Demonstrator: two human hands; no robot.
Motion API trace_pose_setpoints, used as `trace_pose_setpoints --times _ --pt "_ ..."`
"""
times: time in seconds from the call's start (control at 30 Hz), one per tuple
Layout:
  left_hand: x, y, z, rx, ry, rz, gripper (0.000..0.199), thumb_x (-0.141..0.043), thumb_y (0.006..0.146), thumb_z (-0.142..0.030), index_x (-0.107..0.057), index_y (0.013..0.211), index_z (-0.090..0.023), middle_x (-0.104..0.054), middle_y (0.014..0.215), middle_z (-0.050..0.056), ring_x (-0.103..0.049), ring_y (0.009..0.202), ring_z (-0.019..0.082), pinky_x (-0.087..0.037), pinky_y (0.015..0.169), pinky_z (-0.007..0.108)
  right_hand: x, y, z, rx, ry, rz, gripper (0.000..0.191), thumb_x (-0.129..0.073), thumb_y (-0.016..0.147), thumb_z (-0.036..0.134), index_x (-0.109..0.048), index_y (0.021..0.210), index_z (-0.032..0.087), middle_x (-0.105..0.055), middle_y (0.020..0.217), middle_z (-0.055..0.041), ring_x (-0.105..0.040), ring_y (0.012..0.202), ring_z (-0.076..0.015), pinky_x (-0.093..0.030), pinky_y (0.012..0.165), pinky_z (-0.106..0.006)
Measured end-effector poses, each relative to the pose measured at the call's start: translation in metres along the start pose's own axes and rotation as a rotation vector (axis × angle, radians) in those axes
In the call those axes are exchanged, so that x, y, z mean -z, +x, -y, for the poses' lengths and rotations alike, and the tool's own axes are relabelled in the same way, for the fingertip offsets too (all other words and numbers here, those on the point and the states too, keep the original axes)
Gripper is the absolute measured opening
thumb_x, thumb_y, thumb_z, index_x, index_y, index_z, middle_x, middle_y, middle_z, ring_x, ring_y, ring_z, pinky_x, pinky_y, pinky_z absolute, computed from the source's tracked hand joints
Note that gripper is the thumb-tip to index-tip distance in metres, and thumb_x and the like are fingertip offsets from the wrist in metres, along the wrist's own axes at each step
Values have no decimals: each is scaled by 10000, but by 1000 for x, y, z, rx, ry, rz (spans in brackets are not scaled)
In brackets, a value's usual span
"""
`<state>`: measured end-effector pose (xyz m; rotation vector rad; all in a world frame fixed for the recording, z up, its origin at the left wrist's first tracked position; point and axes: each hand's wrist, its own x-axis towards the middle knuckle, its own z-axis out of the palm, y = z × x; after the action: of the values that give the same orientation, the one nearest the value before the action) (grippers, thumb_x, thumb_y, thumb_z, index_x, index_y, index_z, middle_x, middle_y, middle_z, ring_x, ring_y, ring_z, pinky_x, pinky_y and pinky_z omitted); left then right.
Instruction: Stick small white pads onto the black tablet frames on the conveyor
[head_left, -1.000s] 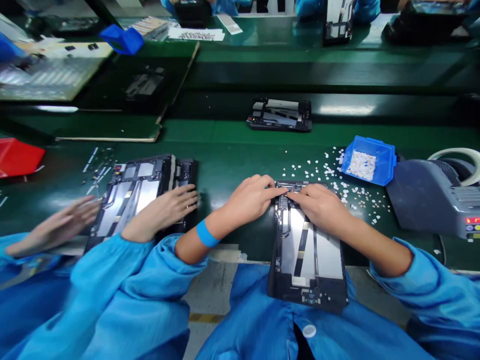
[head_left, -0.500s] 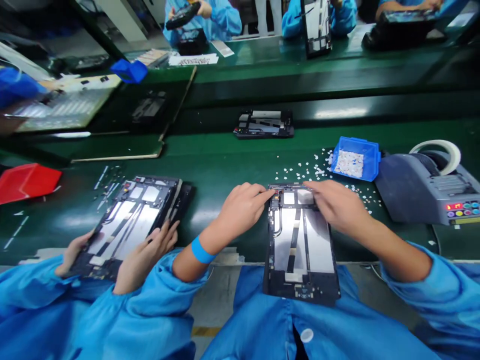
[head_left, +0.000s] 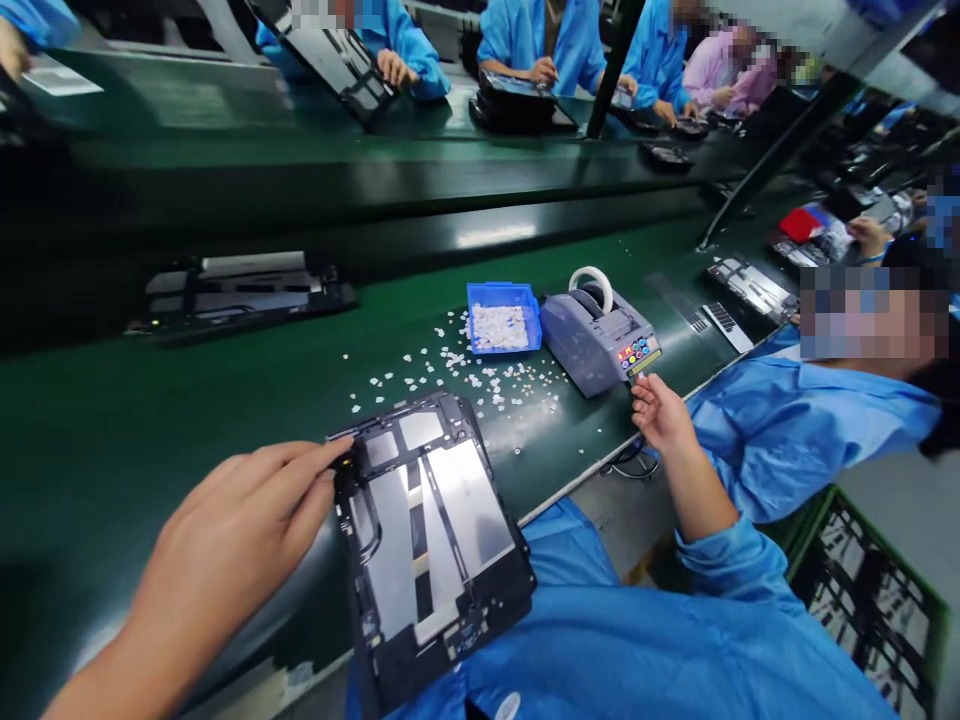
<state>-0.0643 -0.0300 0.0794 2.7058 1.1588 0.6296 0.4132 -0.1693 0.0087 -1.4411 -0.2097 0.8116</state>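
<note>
Where left hand (head_left: pixel 244 515) touches: open device (head_left: pixel 439 530) corner, grip unclear
Right hand (head_left: pixel 662 412): fingertips pinched together by tape dispenser (head_left: pixel 589 345) front

Single view, head-mounted — looks forward and down over the wearer's lap and the table (head_left: pixel 247 400), steeply tilted. Near end at arm's length; far end takes in people across the table, more along the right.
</note>
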Motion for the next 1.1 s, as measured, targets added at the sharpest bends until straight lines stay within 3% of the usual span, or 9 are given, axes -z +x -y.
trace_pose_setpoints --times 0.1,0.2,0.37,0.47,0.63,0.8,0.9,0.97,1.1 --pt "4 3 -8 8 -22 13 384 -474 972 -376 -683 1290 -418 -754 1055 44 -667 925 342 -528 807 497 -6 9 0 -32 57 34 445 -884 633 465 -593 841 201 -604 659 54 -485 472 -54 -310 377 -135" --pt "7 0 -6 46 -36 8 305 -503 952 -378 -738 1143 -343 -766 1043 55 -681 927 334 -524 830 464 -8 11 2 -34 79 44 434 -892 604 388 -527 753 207 -523 587 84 -435 461 -42 -291 378 -122" --pt "10 -7 -9 146 -94 -44 261 -533 958 -364 -754 1082 -302 -776 1016 31 -704 945 279 -545 888 419 -23 -29 -6 -6 59 61 433 -899 628 382 -515 722 206 -498 566 90 -428 459 -42 -314 386 -124" --pt "8 -1 -31 295 -326 -5 236 -573 942 -368 -764 1035 -266 -780 1024 37 -718 948 249 -561 860 378 -56 -71 -14 23 18 190 354 -880 707 414 -612 779 193 -598 638 47 -500 497 -66 -402 430 -166" --pt "-9 16 -75 552 -959 157 312 -646 846 -320 -714 1121 -190 -750 956 57 -670 769 176 -536 697 298 -136 -125 -23 143 -148 561 237 -795 846 405 -688 839 193 -682 705 10 -570 549 -96 -454 495 -204" --pt "-17 14 -78 613 -1239 15 207 -713 826 -325 -677 962 -173 -692 884 30 -611 754 138 -494 700 264 -188 -154 -27 260 -370 897 185 -680 956 370 -748 925 202 -714 725 -2 -618 607 -127 -489 564 -241" --pt "-7 -1 -59 670 -1116 -141 156 -669 888 -333 -645 857 -182 -661 818 11 -590 743 136 -475 698 264 -200 -150 -26 447 -532 1003 202 -629 991 345 -773 1056 219 -783 870 -31 -679 692 -161 -533 629 -286" --pt "4 -11 -41 672 -980 -192 149 -636 926 -327 -640 867 -190 -676 831 13 -605 760 147 -482 710 278 -206 -138 -24 706 -662 994 218 -598 1011 308 -777 1102 224 -799 974 -53 -717 827 -195 -561 746 -335" --pt "21 -22 -14 364 -534 -23 111 -590 963 -230 -646 872 -200 -768 1056 51 -676 991 212 -506 892 375 -224 -111 -24 1238 -895 1019 287 -507 1057 222 -779 1147 198 -776 1034 -87 -679 939 -231 -524 842 -380"
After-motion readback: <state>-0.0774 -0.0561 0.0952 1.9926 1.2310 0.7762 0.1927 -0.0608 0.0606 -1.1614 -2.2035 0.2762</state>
